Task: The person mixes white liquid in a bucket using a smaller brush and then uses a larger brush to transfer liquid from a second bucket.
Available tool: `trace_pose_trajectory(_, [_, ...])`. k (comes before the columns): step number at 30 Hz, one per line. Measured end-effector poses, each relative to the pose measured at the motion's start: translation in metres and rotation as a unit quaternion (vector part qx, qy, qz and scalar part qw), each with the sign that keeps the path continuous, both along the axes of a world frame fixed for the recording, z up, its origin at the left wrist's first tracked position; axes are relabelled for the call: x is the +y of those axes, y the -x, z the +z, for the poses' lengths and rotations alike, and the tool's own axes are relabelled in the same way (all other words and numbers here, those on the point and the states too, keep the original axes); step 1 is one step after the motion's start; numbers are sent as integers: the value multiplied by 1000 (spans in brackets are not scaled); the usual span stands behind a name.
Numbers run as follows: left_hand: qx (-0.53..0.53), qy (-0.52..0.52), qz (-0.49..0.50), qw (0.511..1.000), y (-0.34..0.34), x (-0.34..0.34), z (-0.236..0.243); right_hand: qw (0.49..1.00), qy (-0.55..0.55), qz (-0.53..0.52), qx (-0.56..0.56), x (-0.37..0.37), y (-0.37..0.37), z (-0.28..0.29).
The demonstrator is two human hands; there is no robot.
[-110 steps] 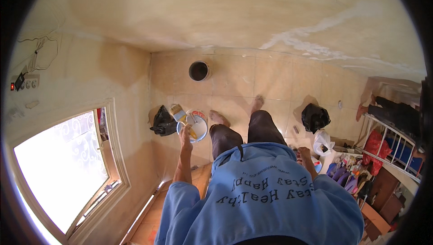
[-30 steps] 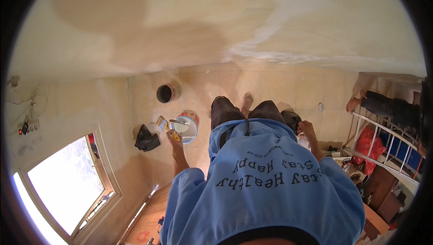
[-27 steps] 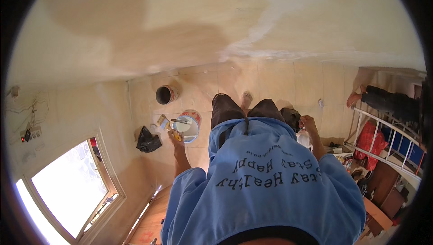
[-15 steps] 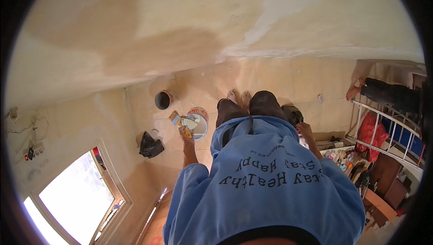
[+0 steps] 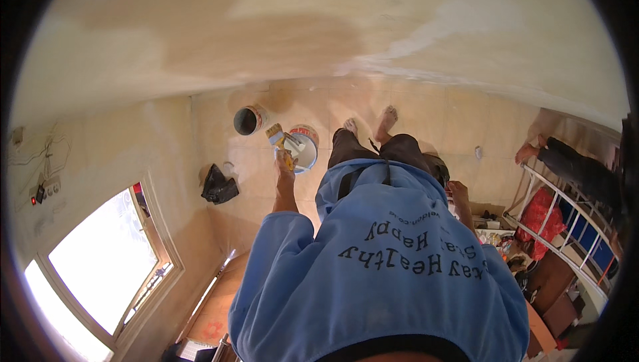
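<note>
In my left hand [image 5: 286, 161] is a paintbrush [image 5: 275, 137], its yellow handle gripped in closed fingers and its pale bristles pointing forward. Just beyond it on the floor stands a round paint bucket [image 5: 307, 129] with whitish paint inside, partly hidden by the brush and hand. A darker, dark-mouthed bucket [image 5: 247, 121] stands farther off to the left. My right hand [image 5: 458, 192] hangs low beside my right thigh, fingers loosely apart, with nothing visible in it. A dark bag-like thing [image 5: 437, 167] shows next to that hand.
Ahead rises a wall [image 5: 426, 22] with damp-looking and whitish patches. A black plastic bag [image 5: 219, 185] lies on the tiles at left, near a bright window [image 5: 100, 262]. At right are a white metal rail [image 5: 566, 219], a red bag [image 5: 540, 222], household clutter and another person's legs [image 5: 572, 162].
My feet have stepped apart, the right one shifting rightward. The brush in my left hand has moved slightly right and forward, staying near the paint bucket. The view has shifted slightly.
</note>
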State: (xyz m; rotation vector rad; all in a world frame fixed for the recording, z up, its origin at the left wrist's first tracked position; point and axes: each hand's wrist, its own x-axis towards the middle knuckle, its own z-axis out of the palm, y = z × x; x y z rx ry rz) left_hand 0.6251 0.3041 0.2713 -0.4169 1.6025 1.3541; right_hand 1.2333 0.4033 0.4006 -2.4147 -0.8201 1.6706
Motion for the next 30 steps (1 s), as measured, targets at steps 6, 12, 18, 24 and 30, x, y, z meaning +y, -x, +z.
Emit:
trace_pose_trajectory(6, [-14,12,-6,1000,-4,26,-4,1000,4,-18,8,4,3,6])
trace_pose_trajectory(12, [-18,-9,-18,1000,-11,36,-6,1000,27,2,0,-8,-5,7])
trace_pose_trajectory(18, [11,-54,46,997,-10,44,-12,1000,-5,24,-6,7,12,16])
trace_pose_trajectory(24, [25,-77,48,996,-17,38,-14,998,-12,59,3,24,12,16])
trace_pose_trajectory(30, [13,-71,46,996,-14,57,1,999,-19,47,11,20,5,6])
